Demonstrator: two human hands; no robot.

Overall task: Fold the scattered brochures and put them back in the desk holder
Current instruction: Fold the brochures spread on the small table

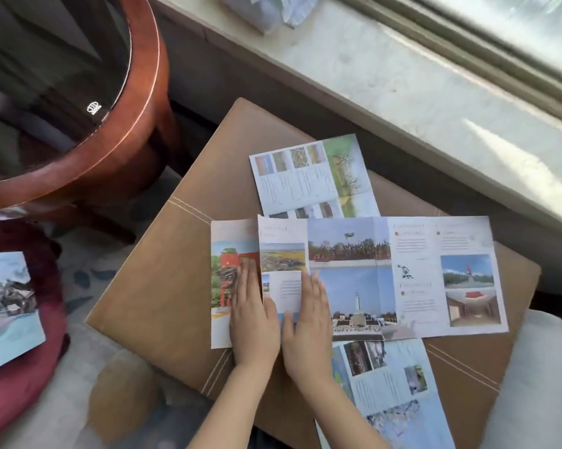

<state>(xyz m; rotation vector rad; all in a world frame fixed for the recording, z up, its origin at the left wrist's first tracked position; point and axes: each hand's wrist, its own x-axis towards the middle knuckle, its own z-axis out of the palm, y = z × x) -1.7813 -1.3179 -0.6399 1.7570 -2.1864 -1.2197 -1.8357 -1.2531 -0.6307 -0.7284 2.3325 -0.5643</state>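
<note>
A long unfolded brochure with photos and text lies across a tan leather ottoman. Its left panel stands slightly raised along a crease. My left hand lies flat on that left panel with straight fingers. My right hand presses flat on the panel beside it, just right of the crease. A second brochure lies behind the long one, partly tucked under it. A third brochure sits at the near right, under the long one's lower edge. No desk holder is in view.
A round wooden table with a dark glass top stands at the left. Another brochure rests on a dark red cushion at the far left. A marble windowsill runs behind the ottoman. A white cushion sits at the right.
</note>
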